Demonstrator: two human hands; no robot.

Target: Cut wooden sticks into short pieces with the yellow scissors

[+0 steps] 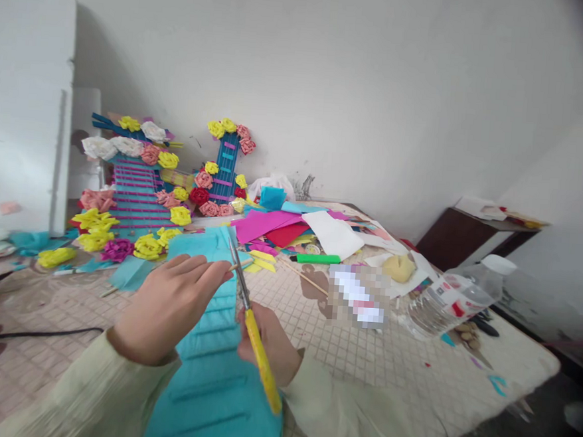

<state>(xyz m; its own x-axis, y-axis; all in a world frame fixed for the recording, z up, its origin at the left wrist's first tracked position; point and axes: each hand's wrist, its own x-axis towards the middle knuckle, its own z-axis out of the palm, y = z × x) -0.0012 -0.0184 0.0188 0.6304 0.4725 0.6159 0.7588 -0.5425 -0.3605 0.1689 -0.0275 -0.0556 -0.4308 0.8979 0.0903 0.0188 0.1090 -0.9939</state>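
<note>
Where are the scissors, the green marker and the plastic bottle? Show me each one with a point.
scissors [256, 341]: head view, on the yellow handle, just below the blades.
green marker [318, 259]: head view, on the middle of its barrel.
plastic bottle [453, 296]: head view, on the label of the lying bottle.

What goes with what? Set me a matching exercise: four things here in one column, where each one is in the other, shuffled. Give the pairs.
1 scissors
2 green marker
3 plastic bottle
4 thin stick

A pinched in the left hand
B lying on its side at the right of the tiled surface
C gripped in the right hand
D lying flat beside the coloured paper sheets

Pairs: 1-C, 2-D, 3-B, 4-A
</note>
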